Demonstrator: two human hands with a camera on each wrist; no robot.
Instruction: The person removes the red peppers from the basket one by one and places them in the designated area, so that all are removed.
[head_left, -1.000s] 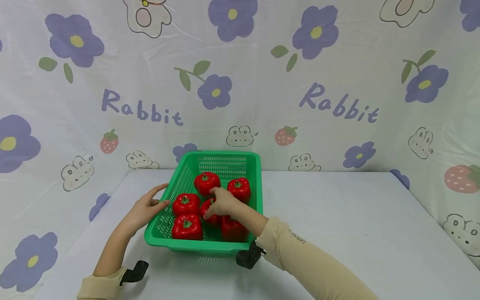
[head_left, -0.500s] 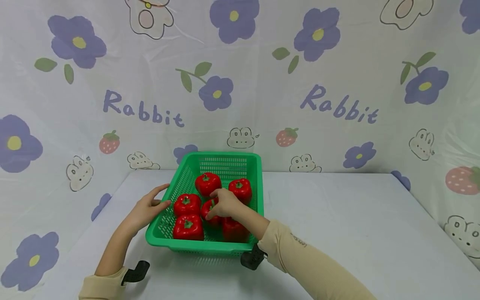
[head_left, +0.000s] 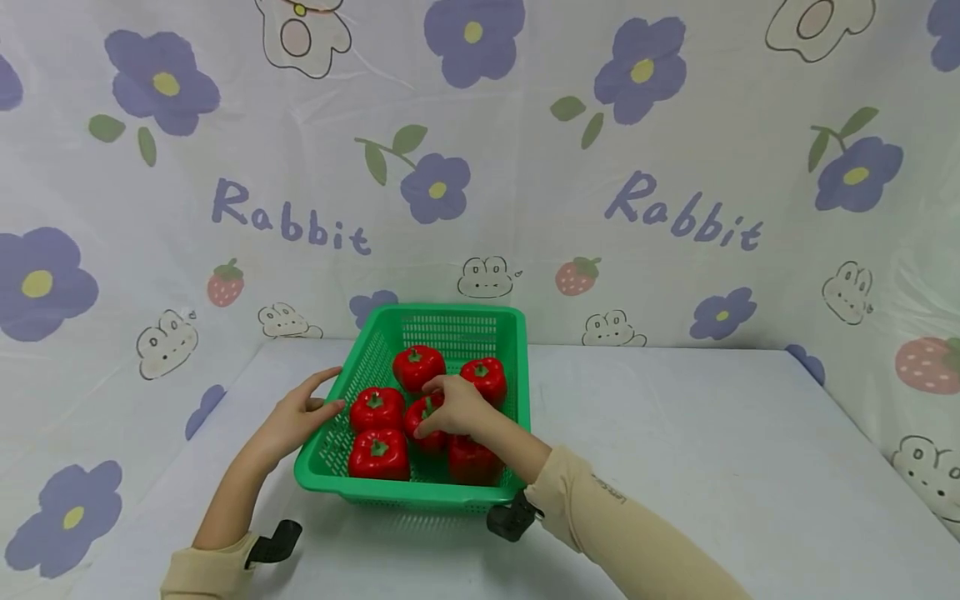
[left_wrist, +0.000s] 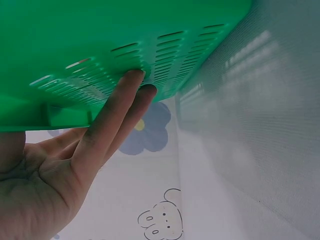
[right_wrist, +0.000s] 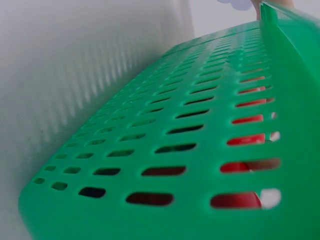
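Observation:
A green plastic basket [head_left: 405,492] on the white table holds several red bell peppers, all with green stems. My right hand [head_left: 463,410] reaches inside and grips the middle bell pepper [head_left: 415,419], thumb on its near side. My left hand [head_left: 291,421] is at the basket's left rim. In the left wrist view, two nearly straight fingers [left_wrist: 107,117] touch the outer slotted wall [left_wrist: 160,57], and the thumb goes out of sight behind the rim. The right wrist view shows the basket's near slotted wall [right_wrist: 165,145], which hides my right hand's grip.
Around the gripped one lie other bell peppers: back left [head_left: 418,368], back right [head_left: 484,381], left [head_left: 377,411], front left [head_left: 378,456] and front right [head_left: 472,462]. The white tabletop [head_left: 660,433] extends to the right. A printed cloth [head_left: 487,225] hangs behind.
The head view has shifted slightly. My right forearm has moved a little to the right, while its hand stays on the middle bell pepper. My left hand stays at the rim.

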